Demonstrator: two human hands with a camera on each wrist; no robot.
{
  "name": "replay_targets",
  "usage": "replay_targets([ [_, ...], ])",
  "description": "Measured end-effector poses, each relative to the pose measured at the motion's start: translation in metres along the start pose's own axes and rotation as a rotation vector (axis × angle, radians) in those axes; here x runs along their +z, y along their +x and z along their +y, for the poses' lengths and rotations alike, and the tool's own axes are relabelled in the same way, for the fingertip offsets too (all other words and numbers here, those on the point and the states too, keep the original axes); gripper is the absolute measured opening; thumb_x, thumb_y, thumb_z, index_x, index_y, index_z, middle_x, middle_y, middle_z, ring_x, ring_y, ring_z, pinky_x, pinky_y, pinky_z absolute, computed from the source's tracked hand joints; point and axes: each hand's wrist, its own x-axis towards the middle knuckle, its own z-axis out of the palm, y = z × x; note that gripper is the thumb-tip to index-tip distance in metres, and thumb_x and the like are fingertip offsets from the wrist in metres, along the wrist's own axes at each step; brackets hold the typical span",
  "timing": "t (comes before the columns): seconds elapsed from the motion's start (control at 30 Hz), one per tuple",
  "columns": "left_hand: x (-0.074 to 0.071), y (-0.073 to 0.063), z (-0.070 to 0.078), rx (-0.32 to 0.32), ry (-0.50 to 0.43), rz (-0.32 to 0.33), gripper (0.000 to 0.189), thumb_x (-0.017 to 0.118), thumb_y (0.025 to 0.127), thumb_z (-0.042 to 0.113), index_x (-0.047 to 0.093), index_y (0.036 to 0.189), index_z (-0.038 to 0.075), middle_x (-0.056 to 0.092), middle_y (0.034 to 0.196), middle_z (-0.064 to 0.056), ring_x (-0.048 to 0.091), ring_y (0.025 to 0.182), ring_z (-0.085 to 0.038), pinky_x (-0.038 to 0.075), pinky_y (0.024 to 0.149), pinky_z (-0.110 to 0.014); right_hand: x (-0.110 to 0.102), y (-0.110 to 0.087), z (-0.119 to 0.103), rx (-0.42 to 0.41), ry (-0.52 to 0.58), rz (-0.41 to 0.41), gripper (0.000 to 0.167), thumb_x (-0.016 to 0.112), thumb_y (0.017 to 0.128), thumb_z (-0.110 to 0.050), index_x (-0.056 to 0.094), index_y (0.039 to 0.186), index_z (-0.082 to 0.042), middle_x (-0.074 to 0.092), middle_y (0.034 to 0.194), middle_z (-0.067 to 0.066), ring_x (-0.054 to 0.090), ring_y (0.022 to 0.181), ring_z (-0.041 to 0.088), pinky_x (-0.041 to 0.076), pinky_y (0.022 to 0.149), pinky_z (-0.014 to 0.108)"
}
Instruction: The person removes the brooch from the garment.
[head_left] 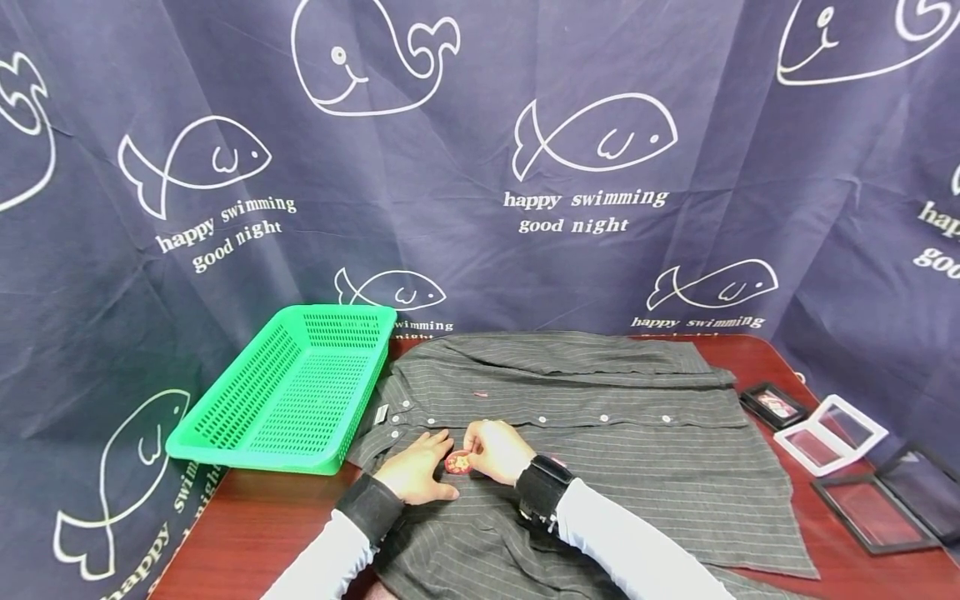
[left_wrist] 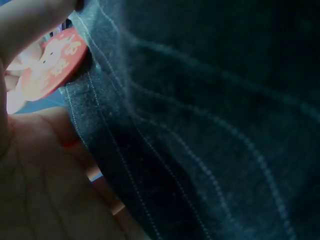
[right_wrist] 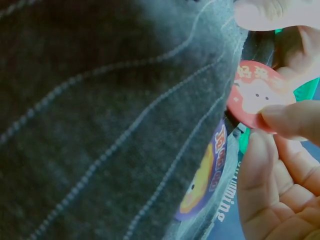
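A dark grey pinstriped shirt (head_left: 645, 492) lies spread out, its row of white buttons running across. On it my right hand (head_left: 497, 452) pinches the edge of a round red badge (head_left: 457, 462) between thumb and fingers. In the right wrist view the badge (right_wrist: 257, 95) shows a pale cartoon figure and lettering. My left hand (head_left: 414, 471) rests on the cloth just left of the badge, fingers extended and thumb apart. Another badge, purple and yellow (right_wrist: 205, 175), sits against the shirt in the right wrist view, partly hidden by a fold.
A green perforated basket (head_left: 352, 417) stands at the left on the red-brown table (head_left: 255, 525). To the right are a small black frame (head_left: 750, 398) with a picture in it, an unfolded white frame (head_left: 868, 443) and a larger black frame (head_left: 896, 543). A patterned curtain (head_left: 465, 167) hangs behind.
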Motion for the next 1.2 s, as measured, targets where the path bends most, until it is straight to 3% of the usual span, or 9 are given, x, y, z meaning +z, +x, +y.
replay_targets([
  [0.2,0.001,0.0,-0.002,0.005,-0.017,0.0,0.083,0.079,0.076,0.038,0.048,0.14,-0.004,0.042,0.152,-0.02,0.034,0.141,-0.047,0.036,0.11,-0.057,-0.001,-0.002,-0.004,-0.05,-0.087,0.031,0.015,0.073,0.07,-0.004,0.06,0.073,-0.012,0.059,0.07,-0.003,0.046,0.06,0.006,0.037,0.056,0.021],
  [0.5,-0.002,-0.002,0.0,0.015,-0.029,0.008,0.084,0.08,0.076,0.036,0.046,0.141,-0.006,0.042,0.151,-0.022,0.034,0.14,-0.048,0.036,0.11,-0.056,0.002,-0.006,-0.011,-0.238,-0.3,0.085,0.023,0.074,0.069,-0.004,0.053,0.07,-0.014,0.053,0.069,-0.004,0.046,0.058,0.007,0.039,0.055,0.02],
  [0.8,0.001,-0.001,-0.002,0.021,-0.03,0.007,0.083,0.079,0.076,0.036,0.046,0.141,-0.004,0.042,0.151,-0.022,0.034,0.14,-0.049,0.036,0.11,-0.056,0.007,-0.009,-0.013,-0.34,-0.459,0.109,0.027,0.076,0.066,-0.006,0.051,0.068,-0.016,0.053,0.068,-0.005,0.052,0.061,0.011,0.043,0.058,0.024],
  [1.2,-0.001,-0.003,0.0,0.024,-0.041,0.027,0.083,0.079,0.075,0.035,0.048,0.139,-0.006,0.043,0.15,-0.022,0.035,0.139,-0.049,0.037,0.109,-0.057,0.006,-0.014,-0.011,-0.4,-0.456,0.038,0.028,0.077,0.067,-0.004,0.052,0.064,-0.017,0.052,0.065,-0.007,0.05,0.06,0.007,0.041,0.057,0.021],
])
